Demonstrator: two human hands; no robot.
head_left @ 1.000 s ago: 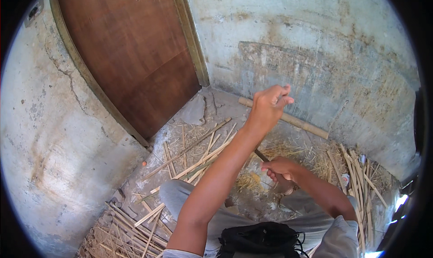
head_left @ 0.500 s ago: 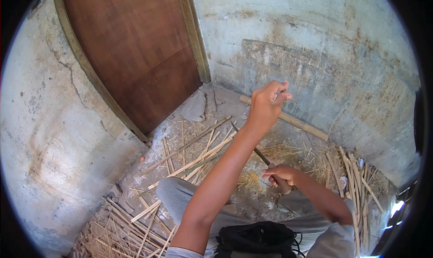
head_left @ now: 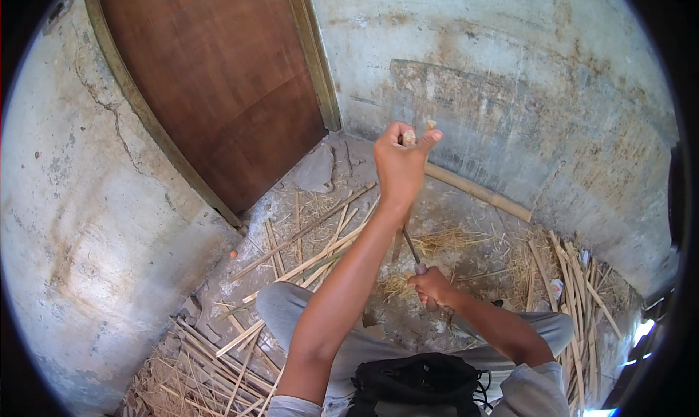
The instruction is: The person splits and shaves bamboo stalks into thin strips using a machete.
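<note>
My left hand is raised in front of me, its fingers closed. Pale tan ends of what look like split bamboo poke out at the top of the fist; most of their length is hidden by my hand and forearm. Lower down, my right hand grips the brown handle of a knife. The thin dark blade points up and to the left, its far part passing behind my left forearm, so I cannot tell whether it touches the bamboo.
Loose bamboo strips lie left of my leg, and a pile of strips rests at the right. A bamboo pole lies along the wall. Straw shavings litter the floor. A brown door stands at back left.
My left hand has shifted left, and tan ends now show in its grip. My right hand has moved slightly left and down with the knife.
</note>
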